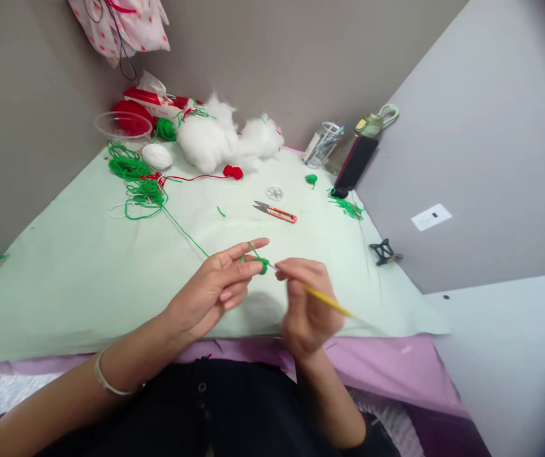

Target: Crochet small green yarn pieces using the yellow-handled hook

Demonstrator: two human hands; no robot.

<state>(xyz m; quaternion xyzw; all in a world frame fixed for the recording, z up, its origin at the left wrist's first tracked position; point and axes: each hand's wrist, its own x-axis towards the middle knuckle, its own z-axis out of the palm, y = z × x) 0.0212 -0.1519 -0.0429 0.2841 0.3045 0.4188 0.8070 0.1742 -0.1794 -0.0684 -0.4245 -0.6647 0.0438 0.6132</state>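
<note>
Between thumb and fingers, my left hand (222,276) pinches a small green crochet piece (263,265), with green yarn running over the raised index finger. That yarn (184,231) trails back to a loose green tangle (146,192) on the table. My right hand (308,304) grips a crochet hook (327,300) with a yellow handle, slightly blurred. The hook's thin metal tip meets the green piece; whether it sits inside a loop I cannot tell. Beyond the hands lie orange thread snips (276,212) and a small clear dish of rings (275,193).
White stuffing (210,136) is heaped at the back, near a white yarn ball (157,156) and a red crocheted piece (233,172). At right stand a pen cup (323,146), a bottle (370,125) and a phone (358,162). Green scraps (347,207) and a black stand (385,252) edge the wall.
</note>
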